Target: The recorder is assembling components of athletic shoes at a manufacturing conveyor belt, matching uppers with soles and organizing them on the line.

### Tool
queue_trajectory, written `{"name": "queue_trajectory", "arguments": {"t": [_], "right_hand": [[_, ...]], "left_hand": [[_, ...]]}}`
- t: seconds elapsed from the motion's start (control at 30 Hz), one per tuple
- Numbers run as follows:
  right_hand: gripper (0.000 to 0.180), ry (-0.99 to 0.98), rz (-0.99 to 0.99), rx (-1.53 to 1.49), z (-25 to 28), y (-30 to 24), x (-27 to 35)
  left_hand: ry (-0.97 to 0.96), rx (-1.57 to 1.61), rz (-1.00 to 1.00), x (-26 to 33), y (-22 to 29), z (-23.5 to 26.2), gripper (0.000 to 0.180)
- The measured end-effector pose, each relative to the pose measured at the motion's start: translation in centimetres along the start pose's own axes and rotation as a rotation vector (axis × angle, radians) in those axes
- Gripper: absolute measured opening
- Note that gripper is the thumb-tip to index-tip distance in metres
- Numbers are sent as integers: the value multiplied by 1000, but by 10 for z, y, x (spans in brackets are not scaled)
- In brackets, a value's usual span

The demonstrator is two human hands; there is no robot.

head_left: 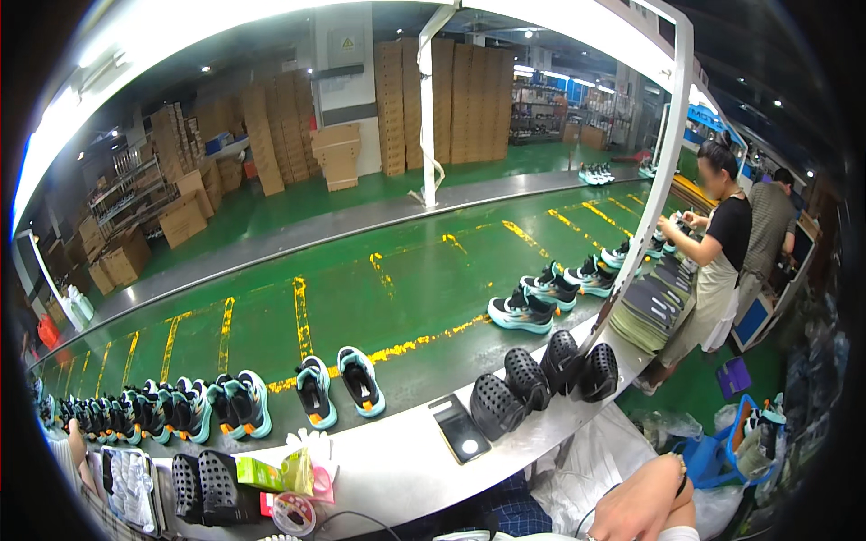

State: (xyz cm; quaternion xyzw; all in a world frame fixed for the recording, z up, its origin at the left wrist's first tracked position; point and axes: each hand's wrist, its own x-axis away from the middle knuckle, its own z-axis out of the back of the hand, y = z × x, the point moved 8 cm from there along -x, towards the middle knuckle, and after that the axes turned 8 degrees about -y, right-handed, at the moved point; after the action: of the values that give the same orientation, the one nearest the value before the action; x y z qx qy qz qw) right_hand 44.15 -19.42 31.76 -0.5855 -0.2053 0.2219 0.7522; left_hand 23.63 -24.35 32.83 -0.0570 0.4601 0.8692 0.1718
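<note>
Though black above, teal-soled sneakers (520, 316)

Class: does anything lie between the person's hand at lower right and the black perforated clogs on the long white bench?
Yes: in the picture, crumpled white sheet-like material lies between the hand and the bench carrying the clogs. How high it reaches is unclear.
</note>
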Motion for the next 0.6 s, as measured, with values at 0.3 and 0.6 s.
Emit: {"name": "queue_trajectory", "arguments": {"t": [0.3, 0.6], "right_hand": [[26, -163, -72, 248, -3, -24, -17], [29, -281, 37, 502, -26, -72, -25]], "left_hand": [[-181, 27, 83, -44, 1, -14, 21], [-241, -43, 215, -49, 15, -30, 14]]}}
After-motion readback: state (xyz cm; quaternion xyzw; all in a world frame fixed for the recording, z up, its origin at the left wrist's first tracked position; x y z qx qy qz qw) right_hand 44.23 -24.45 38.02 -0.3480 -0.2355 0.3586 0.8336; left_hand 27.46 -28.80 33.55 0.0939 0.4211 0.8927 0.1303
